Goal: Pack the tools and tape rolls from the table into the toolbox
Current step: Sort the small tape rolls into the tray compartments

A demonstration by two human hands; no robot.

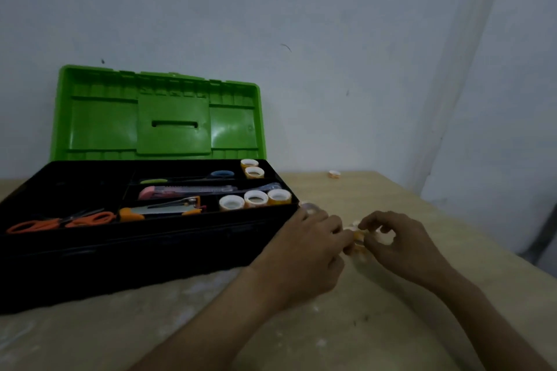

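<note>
The black toolbox (150, 238) stands open on the left of the table, its green lid (156, 117) upright. Its tray holds orange scissors (60, 223), a pink cutter (184, 191), a stapler (168, 208) and several tape rolls (255, 198). To the right of the box, my left hand (304, 253) and my right hand (401, 247) meet over small orange-and-white tape rolls (358, 239) on the table. Fingers of both hands pinch these rolls, which are mostly hidden. Another roll (310, 207) peeks out behind my left hand.
A single small tape roll (334, 174) lies at the far edge of the wooden table (376, 325), near the wall. The table's right edge runs diagonally close to my right arm. The wall stands right behind the toolbox.
</note>
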